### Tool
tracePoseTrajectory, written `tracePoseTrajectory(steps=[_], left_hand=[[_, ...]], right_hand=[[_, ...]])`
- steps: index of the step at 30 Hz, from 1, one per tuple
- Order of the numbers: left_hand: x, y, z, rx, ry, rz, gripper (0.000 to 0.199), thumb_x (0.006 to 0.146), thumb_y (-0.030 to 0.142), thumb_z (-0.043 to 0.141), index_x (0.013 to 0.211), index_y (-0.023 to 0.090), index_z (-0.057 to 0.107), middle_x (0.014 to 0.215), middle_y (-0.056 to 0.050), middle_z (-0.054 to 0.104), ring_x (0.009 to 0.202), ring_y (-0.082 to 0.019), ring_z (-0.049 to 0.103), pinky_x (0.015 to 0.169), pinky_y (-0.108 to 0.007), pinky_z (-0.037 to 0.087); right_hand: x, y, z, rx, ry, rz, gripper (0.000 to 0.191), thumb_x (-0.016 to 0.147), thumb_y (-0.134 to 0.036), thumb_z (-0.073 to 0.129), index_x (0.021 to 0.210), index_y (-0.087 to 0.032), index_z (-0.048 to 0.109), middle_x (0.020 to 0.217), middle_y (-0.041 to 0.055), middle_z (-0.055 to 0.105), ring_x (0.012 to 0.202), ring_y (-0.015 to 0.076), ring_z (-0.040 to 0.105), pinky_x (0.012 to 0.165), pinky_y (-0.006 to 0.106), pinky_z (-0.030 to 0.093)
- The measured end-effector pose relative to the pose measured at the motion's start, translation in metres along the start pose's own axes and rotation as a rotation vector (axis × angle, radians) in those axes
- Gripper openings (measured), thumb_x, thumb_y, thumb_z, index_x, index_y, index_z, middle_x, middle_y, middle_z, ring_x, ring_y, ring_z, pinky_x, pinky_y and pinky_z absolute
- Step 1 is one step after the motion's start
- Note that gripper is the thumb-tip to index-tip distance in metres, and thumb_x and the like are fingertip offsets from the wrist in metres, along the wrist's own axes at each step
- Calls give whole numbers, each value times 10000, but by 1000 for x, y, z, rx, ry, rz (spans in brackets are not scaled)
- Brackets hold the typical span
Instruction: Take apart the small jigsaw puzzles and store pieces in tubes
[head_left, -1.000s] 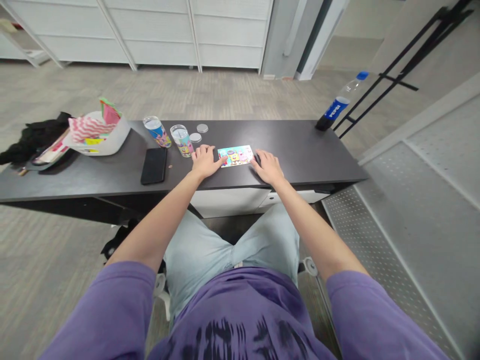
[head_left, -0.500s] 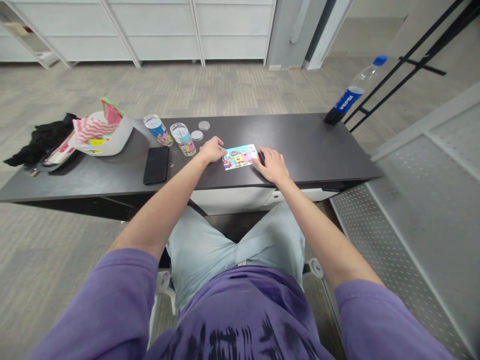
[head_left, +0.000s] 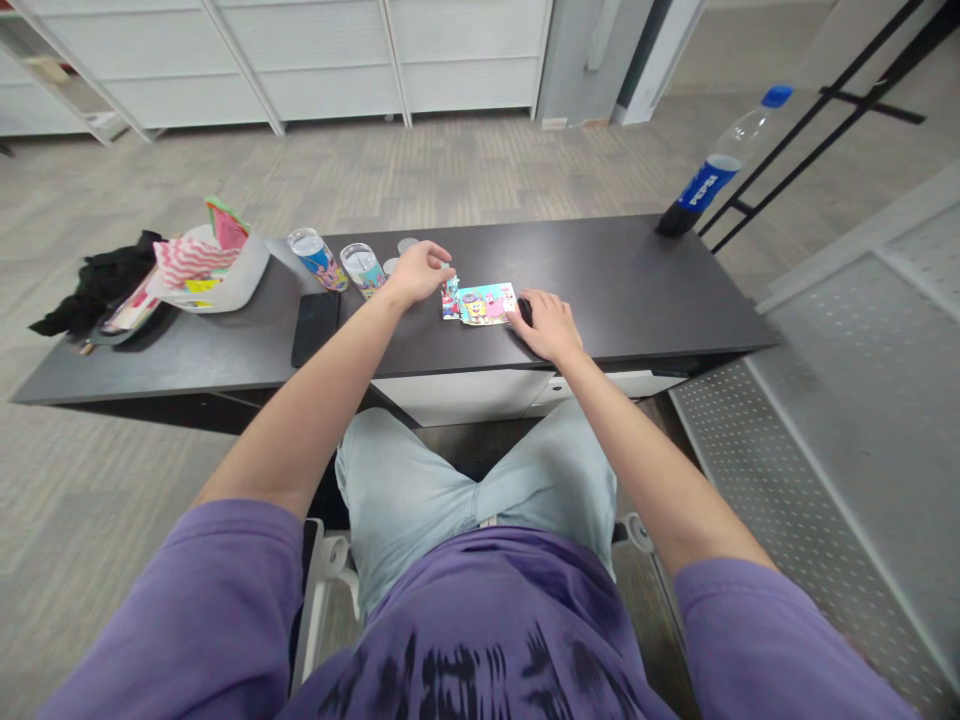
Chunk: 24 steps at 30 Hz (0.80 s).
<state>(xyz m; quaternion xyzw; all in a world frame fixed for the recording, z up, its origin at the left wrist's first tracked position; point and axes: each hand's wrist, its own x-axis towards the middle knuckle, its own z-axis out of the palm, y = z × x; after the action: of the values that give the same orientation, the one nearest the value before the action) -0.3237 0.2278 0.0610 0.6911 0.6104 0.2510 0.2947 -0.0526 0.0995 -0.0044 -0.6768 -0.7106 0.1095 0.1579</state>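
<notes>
A colourful cartoon picture (head_left: 487,304) lies on the dark table, with a separate-looking piece (head_left: 451,300) at its left end. My left hand (head_left: 421,272) is raised just above that end, thumb and fingers pinched at a small bit of the picture's left part. My right hand (head_left: 547,323) rests at the picture's right edge, its thumb on the corner and its fingers curved over a small black object (head_left: 524,311) that is mostly covered. Two clear cups with cartoon prints, one (head_left: 318,260) farther left and one (head_left: 363,268) beside my left hand, stand nearby.
A black phone (head_left: 314,328) lies left on the table (head_left: 600,260). Farther left are a white basket (head_left: 241,280) with striped cloth and a black cloth (head_left: 101,285). Round lids (head_left: 407,244) lie behind my left hand. A Pepsi bottle (head_left: 709,182) stands at the back right.
My left hand has lifted up and away from the table, and the picture's left end now looks split from the rest. My right hand stays nearly in place. The view has shifted slightly.
</notes>
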Motion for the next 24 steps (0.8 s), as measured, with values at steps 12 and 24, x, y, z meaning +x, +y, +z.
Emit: tracePoseTrajectory(steps=[12,24], left_hand=[[-5,7,-12,179,24,112,199,1217,189,985,1362,188,849,1347,-85,827,1252,-340,811,1255,-574,693],[-24,-23,11,463,-156,-41,445,1240,457,1045,1545,209,836,1711,-165,710,1553,-455,704,1338,-704,666]], right_hand=[[-1,1,0,19,4,-7,707,1265,-563,523,1791,-149,752,1963,245,660,1790,534,613,1484,724,499],[0,3,2,19,-2,-7,711,1266,-586,547,1788,-153,763,1985,238,638,1808,543,588,1497,753,482]])
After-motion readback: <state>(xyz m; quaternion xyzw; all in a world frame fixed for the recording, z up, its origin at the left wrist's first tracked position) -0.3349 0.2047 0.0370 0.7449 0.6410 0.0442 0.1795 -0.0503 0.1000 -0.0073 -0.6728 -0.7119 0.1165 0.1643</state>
